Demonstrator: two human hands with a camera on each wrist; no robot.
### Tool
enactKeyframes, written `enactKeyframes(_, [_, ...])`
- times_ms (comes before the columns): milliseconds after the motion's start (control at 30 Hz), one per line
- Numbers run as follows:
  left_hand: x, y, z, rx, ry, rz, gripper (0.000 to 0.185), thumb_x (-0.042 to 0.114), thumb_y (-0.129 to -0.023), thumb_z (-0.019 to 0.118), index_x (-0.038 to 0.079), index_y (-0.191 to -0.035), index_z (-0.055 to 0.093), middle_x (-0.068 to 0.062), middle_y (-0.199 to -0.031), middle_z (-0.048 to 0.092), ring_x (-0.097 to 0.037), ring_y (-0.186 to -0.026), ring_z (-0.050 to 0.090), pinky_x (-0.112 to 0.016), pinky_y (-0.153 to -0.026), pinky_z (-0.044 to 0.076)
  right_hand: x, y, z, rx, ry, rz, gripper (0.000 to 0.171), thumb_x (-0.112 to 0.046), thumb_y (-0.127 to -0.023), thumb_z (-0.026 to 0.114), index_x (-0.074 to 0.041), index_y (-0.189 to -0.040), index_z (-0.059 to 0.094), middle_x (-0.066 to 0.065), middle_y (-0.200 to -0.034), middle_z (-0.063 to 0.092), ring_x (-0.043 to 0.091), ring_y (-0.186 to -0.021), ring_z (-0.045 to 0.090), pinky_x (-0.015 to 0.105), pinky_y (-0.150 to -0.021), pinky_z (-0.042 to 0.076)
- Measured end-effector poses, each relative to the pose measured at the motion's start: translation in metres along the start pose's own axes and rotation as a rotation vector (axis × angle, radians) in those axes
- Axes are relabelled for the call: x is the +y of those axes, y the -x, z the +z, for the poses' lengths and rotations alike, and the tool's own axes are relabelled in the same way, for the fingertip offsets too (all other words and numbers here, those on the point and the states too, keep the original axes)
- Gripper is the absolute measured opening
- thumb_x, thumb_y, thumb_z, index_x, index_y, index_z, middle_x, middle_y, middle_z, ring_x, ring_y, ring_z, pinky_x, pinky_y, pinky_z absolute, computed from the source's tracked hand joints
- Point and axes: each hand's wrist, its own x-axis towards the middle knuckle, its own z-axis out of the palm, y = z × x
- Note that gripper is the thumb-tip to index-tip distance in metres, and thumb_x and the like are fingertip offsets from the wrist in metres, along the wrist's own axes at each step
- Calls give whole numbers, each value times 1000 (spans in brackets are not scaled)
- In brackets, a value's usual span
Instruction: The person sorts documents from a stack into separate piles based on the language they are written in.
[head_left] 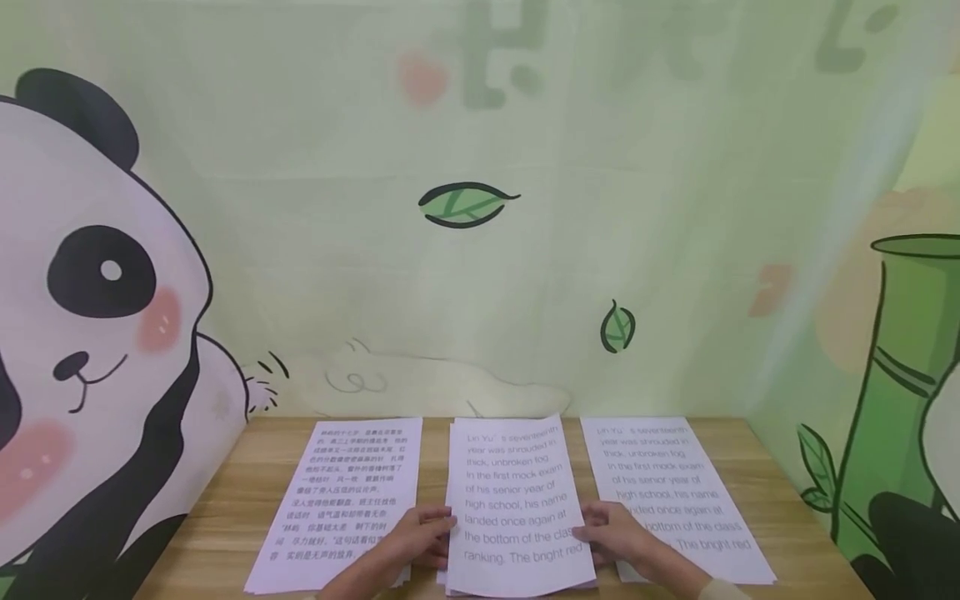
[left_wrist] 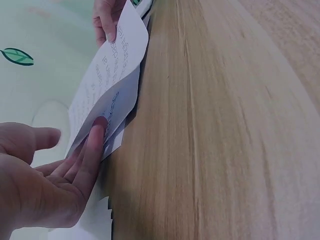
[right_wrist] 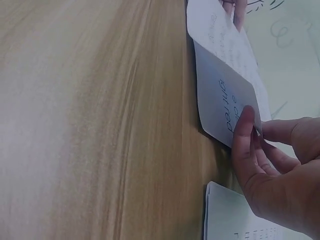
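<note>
A printed sheet of paper [head_left: 517,500] with large English text lies uppermost at the table's middle, over other sheets whose edges show beneath it. My right hand [head_left: 618,533] pinches its right edge between thumb and fingers. At the left edge is my left hand [head_left: 416,537]. In the left wrist view, that hand's extended fingers [left_wrist: 90,155] reach under the sheet, while its thumb stands apart from the paper. The sheet bows upward along its near side, its underside [right_wrist: 220,95] showing in the right wrist view.
To the left lies a stack of sheets with Chinese text [head_left: 337,500], partly behind my left hand. Another stack with English text [head_left: 667,492] lies to the right, partly covered by my right hand. Behind the wooden table [head_left: 202,533] hangs a green panda-print backdrop [head_left: 337,250].
</note>
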Motion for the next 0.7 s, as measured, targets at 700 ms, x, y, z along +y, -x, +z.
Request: enactKeyframes(700, [1,8,8,-22,40,70,61,-4,-90,65,-8,-147,43,-11,-103,72,-14,-82,72,-30,-77,63,-3,16,-23,18,-24,-7,56,-4,-99,55,11,-150,38,28,-128,65,33,-108,70,44,-84,62])
